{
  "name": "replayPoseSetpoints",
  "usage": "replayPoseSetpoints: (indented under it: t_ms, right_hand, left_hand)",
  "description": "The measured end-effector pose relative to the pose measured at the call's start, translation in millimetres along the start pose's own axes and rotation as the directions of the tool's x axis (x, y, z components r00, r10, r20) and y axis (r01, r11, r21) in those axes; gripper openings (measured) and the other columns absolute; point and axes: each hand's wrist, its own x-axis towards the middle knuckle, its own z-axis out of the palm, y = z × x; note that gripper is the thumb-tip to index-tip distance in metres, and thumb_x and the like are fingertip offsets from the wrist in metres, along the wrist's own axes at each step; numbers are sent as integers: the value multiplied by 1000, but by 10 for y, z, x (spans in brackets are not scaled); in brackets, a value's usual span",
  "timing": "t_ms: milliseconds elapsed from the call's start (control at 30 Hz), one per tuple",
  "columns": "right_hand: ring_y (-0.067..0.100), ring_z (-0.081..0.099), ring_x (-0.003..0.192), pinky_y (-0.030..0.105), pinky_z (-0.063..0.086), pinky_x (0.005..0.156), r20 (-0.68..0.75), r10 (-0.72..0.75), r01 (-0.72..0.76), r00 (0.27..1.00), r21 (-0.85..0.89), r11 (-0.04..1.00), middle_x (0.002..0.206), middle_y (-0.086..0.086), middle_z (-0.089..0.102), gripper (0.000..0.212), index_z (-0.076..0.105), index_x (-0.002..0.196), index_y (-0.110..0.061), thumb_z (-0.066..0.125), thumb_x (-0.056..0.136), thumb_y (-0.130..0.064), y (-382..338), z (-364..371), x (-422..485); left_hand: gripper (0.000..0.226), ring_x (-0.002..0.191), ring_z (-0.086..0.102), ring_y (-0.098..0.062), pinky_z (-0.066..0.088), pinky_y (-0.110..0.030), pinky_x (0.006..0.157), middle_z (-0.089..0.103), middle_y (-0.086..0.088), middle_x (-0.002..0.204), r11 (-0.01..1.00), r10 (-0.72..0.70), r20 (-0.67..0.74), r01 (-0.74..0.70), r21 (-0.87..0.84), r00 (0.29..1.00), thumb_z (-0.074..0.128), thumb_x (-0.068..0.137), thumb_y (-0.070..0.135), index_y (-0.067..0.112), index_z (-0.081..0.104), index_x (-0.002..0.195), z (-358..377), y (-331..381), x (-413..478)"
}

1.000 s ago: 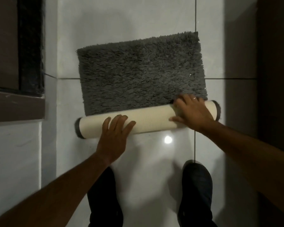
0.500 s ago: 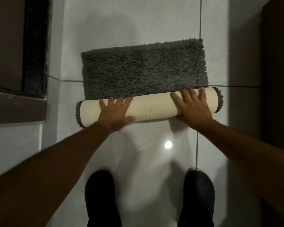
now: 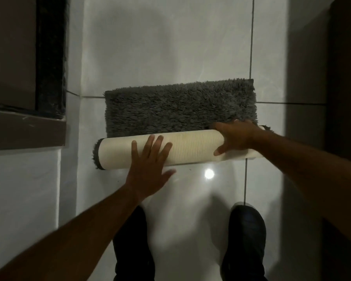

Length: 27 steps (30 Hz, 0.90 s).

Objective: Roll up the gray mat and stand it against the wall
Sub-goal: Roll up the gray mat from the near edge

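Gray mat [image 3: 180, 106] on white tiled floor [image 3: 166, 47], near half rolled into cream-backed tube [image 3: 190, 148], shaggy far half flat. Left hand [image 3: 148, 167] flat on roll, fingers spread wide. Right hand [image 3: 237, 138] curled over roll's right end, fingers over top, thumb on near side. Dark shoes [image 3: 245, 240] below

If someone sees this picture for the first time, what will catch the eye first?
Most striking is the shaggy gray mat in the middle of the glossy white tiled floor, its near part rolled with the cream ribbed backing outward. The left hand rests flat on the roll; the right hand curls over its right end. Two dark shoes stand below.
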Motion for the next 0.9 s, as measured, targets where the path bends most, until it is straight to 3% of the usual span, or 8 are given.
replayPoseSetpoints:
  t_ms: [100, 200, 333, 467, 600, 733, 833, 900]
  right_hand:
    - [39, 28, 142, 68, 17, 111, -261, -27, 22, 965, -21, 1000, 161, 11, 25, 95, 23, 151, -29, 63, 75, -68, 40, 30, -48]
    - [37, 30, 142, 65, 21, 112, -526, -128, 84, 841, -106, 991, 158, 14, 31, 71, 37, 144, -19, 36, 91, -67, 67, 81, -108]
    - [31, 12, 150, 66, 7, 116, -416, -129, 34, 900, -228, 973, 163, 12, 17, 89, 23, 152, -13, 11, 90, -75, -110, -42, 170]
    - [34, 6, 150, 68, 0, 114, -442, 64, -117, 895, -96, 988, 164, 12, 14, 80, 31, 149, -20, 3, 93, -69, -190, -428, 607]
    - [30, 13, 150, 59, 9, 118, -320, -42, 23, 947, -65, 998, 164, 12, 15, 69, 11, 155, -27, 12, 96, -61, -232, -692, 969]
    - [33, 25, 146, 55, 22, 117, -165, -16, 22, 986, 39, 999, 162, 10, 24, 103, 9, 155, -30, 15, 73, -92, -337, -851, 1261]
    - [38, 32, 140, 56, 29, 110, -139, -44, 41, 989, -24, 999, 156, 14, 33, 121, 18, 153, -29, 28, 56, -102, -359, -915, 1337]
    - [36, 41, 127, 51, 38, 101, -129, -96, 91, 987, -45, 995, 135, 15, 47, 122, 40, 140, -28, 38, 46, -104, -396, -937, 1331]
  left_hand:
    - [123, 151, 6, -41, 8, -78, 110, 10, -16, 166, 993, -86, 146, 74, 88, 985, 53, 66, 85, 19, 3, 156, 12, -100, 284]
    - [131, 151, -6, -41, -3, -79, 109, -1, -12, 167, 985, -175, 186, 172, 34, 967, 48, 58, 94, 27, -9, 155, -113, -344, 802]
    - [132, 149, -22, -32, -14, -70, 110, -18, -7, 166, 970, -174, 255, 211, -122, 951, 52, 57, 93, 31, -15, 153, -387, -660, 1316]
    - [79, 152, 9, -33, 3, -69, 117, 21, -12, 164, 998, 33, -181, -41, -41, 983, 34, 89, 69, 25, 19, 154, -340, -544, 1183]
    - [113, 152, -9, -32, -8, -69, 115, -2, -8, 168, 1000, 18, -49, -17, 21, 999, 34, 72, 89, 23, -4, 156, -134, -512, 1148]
    - [130, 152, -10, -36, -5, -71, 114, -3, -10, 168, 998, 44, -64, -41, 42, 997, 49, 61, 90, 22, -8, 156, -62, -609, 1317]
    - [121, 153, -3, -36, -1, -72, 115, 4, -12, 167, 997, 63, -84, -59, 54, 994, 57, 67, 79, 18, 3, 157, -76, -637, 1333]
    - [109, 153, 6, -36, 7, -72, 114, 13, -13, 166, 995, 82, -132, -75, 62, 988, 60, 73, 67, 15, 14, 157, -85, -679, 1286]
